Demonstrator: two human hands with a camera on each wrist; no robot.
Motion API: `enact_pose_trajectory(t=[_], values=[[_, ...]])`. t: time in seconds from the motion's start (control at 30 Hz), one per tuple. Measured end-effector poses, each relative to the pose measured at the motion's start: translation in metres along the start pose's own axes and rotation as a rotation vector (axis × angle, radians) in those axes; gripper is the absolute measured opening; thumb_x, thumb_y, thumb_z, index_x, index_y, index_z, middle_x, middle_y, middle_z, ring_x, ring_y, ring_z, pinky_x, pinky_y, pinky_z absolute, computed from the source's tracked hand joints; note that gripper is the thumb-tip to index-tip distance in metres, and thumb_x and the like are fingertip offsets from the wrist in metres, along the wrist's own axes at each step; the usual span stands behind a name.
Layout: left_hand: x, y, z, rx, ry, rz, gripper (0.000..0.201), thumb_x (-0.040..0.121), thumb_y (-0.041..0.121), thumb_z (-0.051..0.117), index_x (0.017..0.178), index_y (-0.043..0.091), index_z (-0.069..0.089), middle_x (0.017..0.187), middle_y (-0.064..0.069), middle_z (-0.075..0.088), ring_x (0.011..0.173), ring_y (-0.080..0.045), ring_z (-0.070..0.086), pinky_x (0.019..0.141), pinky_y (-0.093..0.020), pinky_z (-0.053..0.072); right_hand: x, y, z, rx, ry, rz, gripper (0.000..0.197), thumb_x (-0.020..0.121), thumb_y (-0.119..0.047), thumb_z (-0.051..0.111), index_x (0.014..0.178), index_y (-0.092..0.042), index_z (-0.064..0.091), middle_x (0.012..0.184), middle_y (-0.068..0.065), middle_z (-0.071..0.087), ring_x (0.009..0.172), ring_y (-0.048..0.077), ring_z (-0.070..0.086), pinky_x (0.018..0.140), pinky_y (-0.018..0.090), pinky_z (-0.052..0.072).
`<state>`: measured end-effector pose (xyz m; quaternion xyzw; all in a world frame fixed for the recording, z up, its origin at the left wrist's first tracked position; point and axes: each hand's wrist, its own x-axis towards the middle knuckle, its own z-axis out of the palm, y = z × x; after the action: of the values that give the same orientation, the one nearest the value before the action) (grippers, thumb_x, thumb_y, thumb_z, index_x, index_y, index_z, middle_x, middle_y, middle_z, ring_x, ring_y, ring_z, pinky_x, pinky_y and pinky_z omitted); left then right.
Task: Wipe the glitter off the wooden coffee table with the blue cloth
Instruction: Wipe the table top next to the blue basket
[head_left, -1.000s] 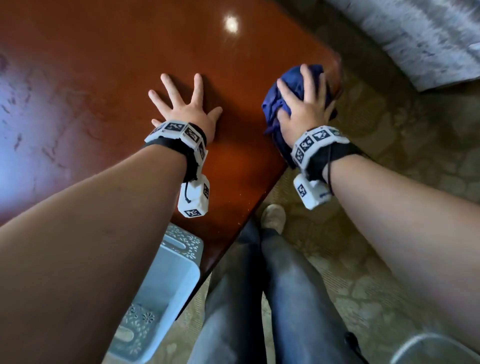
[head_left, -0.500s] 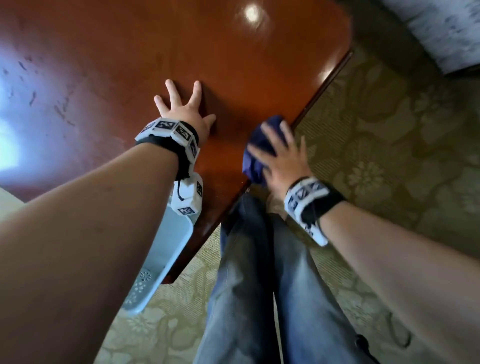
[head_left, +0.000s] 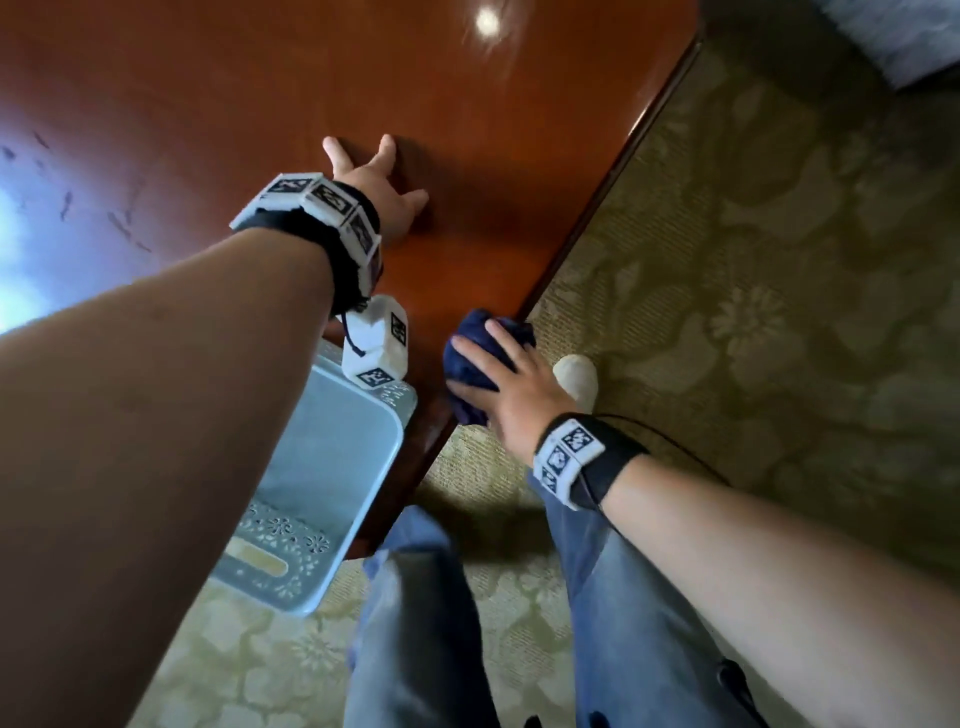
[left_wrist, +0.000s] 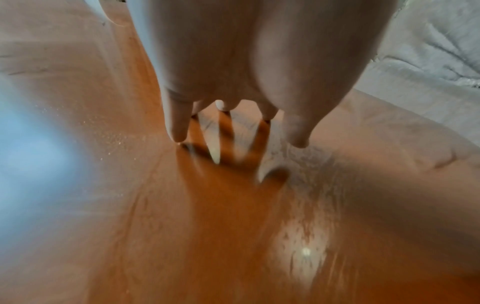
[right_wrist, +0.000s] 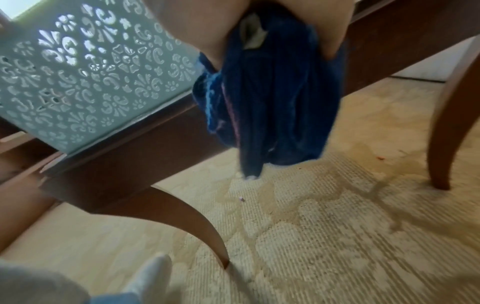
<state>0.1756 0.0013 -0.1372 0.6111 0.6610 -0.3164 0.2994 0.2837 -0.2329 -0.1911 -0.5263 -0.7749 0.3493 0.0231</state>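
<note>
My left hand (head_left: 382, 182) lies flat on the glossy wooden coffee table (head_left: 493, 156) with its fingers spread. In the left wrist view the fingertips (left_wrist: 179, 133) touch the top, and fine glitter specks (left_wrist: 111, 135) lie just left of them. My right hand (head_left: 514, 384) grips the bunched blue cloth (head_left: 467, 364) at the table's right edge, close to the near corner. The right wrist view shows the cloth (right_wrist: 272, 102) hanging from my right hand (right_wrist: 197, 24) over the table's side rail (right_wrist: 130, 156).
A pale blue perforated basket (head_left: 322, 467) sits against the table's near edge under my left forearm. A patterned beige carpet (head_left: 753, 312) covers the floor to the right. My legs in jeans (head_left: 415, 623) and a white sock (head_left: 576, 376) are beside the table. Curved table legs (right_wrist: 441, 123) stand on the carpet.
My right hand has slid the cloth along the table's right edge toward me, from the far corner to near the front corner. My left hand stays flat on the table.
</note>
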Motion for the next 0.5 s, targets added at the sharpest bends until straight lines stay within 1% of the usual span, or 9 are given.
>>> enact_pose_trajectory(t=[0.07, 0.13, 0.17, 0.2, 0.23, 0.27, 0.33, 0.4, 0.5], values=[[-0.003, -0.005, -0.009, -0.032, 0.001, 0.033, 0.064, 0.098, 0.051, 0.041, 0.153, 0.029, 0.017, 0.160, -0.016, 0.005, 0.142, -0.042, 0.021, 0.115, -0.046, 0.023, -0.015, 0.005, -0.001, 0.020, 0.056, 0.060, 0.057, 0.060, -0.008, 0.074, 0.114, -0.027, 0.065, 0.148, 0.004, 0.037, 0.135, 0.036, 0.019, 0.093, 0.054, 0.045], [-0.008, -0.014, -0.022, -0.100, 0.026, 0.078, 0.059, 0.099, 0.047, 0.044, 0.150, 0.021, 0.030, 0.155, -0.013, 0.030, 0.136, -0.034, 0.037, 0.110, -0.039, 0.033, -0.026, 0.010, -0.009, 0.049, 0.143, 0.227, 0.046, 0.063, 0.001, 0.070, 0.104, -0.020, 0.070, 0.145, 0.006, 0.041, 0.126, 0.042, 0.033, 0.091, 0.055, 0.047], [-0.012, -0.019, -0.028, -0.135, 0.046, 0.100, 0.059, 0.099, 0.046, 0.046, 0.149, 0.018, 0.033, 0.151, -0.011, 0.038, 0.133, -0.031, 0.042, 0.108, -0.037, 0.036, -0.030, 0.014, -0.016, 0.065, 0.199, 0.333, 0.043, 0.065, 0.005, 0.068, 0.102, -0.017, 0.070, 0.144, 0.009, 0.042, 0.121, 0.046, 0.039, 0.091, 0.055, 0.046], [-0.020, -0.027, -0.038, -0.173, 0.071, 0.124, 0.060, 0.098, 0.046, 0.047, 0.149, 0.018, 0.033, 0.149, -0.010, 0.042, 0.132, -0.030, 0.045, 0.108, -0.037, 0.038, -0.031, 0.015, -0.024, 0.068, 0.275, 0.438, 0.041, 0.066, 0.006, 0.065, 0.101, -0.014, 0.071, 0.142, 0.013, 0.043, 0.115, 0.049, 0.044, 0.092, 0.055, 0.046], [-0.026, -0.035, -0.045, -0.210, 0.090, 0.144, 0.062, 0.097, 0.046, 0.048, 0.150, 0.019, 0.032, 0.149, -0.008, 0.042, 0.131, -0.028, 0.046, 0.107, -0.037, 0.039, -0.032, 0.015, -0.035, 0.062, 0.344, 0.539, 0.039, 0.069, 0.006, 0.063, 0.103, -0.012, 0.070, 0.142, 0.015, 0.044, 0.112, 0.049, 0.046, 0.095, 0.052, 0.045], [-0.035, -0.044, -0.055, -0.239, 0.110, 0.183, 0.063, 0.097, 0.047, 0.049, 0.151, 0.020, 0.030, 0.150, -0.007, 0.041, 0.131, -0.027, 0.046, 0.107, -0.037, 0.039, -0.030, 0.013, -0.047, 0.057, 0.404, 0.631, 0.038, 0.074, 0.005, 0.060, 0.107, -0.011, 0.069, 0.143, 0.014, 0.042, 0.114, 0.048, 0.045, 0.098, 0.050, 0.042], [-0.050, -0.065, -0.073, -0.254, 0.155, 0.254, 0.066, 0.097, 0.047, 0.048, 0.152, 0.020, 0.026, 0.153, -0.005, 0.036, 0.135, -0.026, 0.042, 0.109, -0.034, 0.036, -0.019, 0.003, -0.076, 0.087, 0.542, 0.757, 0.038, 0.082, 0.002, 0.053, 0.115, -0.011, 0.064, 0.147, 0.012, 0.035, 0.124, 0.043, 0.040, 0.104, 0.047, 0.036], [-0.066, -0.101, -0.089, -0.248, 0.230, 0.305, 0.067, 0.097, 0.048, 0.048, 0.153, 0.019, 0.026, 0.154, -0.005, 0.035, 0.137, -0.026, 0.039, 0.108, -0.032, 0.033, -0.003, -0.027, -0.107, 0.141, 0.734, 0.787, 0.039, 0.084, 0.000, 0.048, 0.119, -0.010, 0.062, 0.148, 0.014, 0.032, 0.127, 0.042, 0.038, 0.107, 0.046, 0.032], [-0.082, -0.161, -0.110, -0.267, 0.337, 0.340, 0.067, 0.096, 0.048, 0.049, 0.152, 0.019, 0.027, 0.152, -0.006, 0.038, 0.135, -0.027, 0.040, 0.107, -0.032, 0.034, 0.027, -0.090, -0.155, 0.135, 1.008, 0.721, 0.045, 0.078, -0.007, 0.042, 0.118, -0.008, 0.063, 0.144, 0.020, 0.036, 0.128, 0.039, 0.040, 0.109, 0.037, 0.031]])
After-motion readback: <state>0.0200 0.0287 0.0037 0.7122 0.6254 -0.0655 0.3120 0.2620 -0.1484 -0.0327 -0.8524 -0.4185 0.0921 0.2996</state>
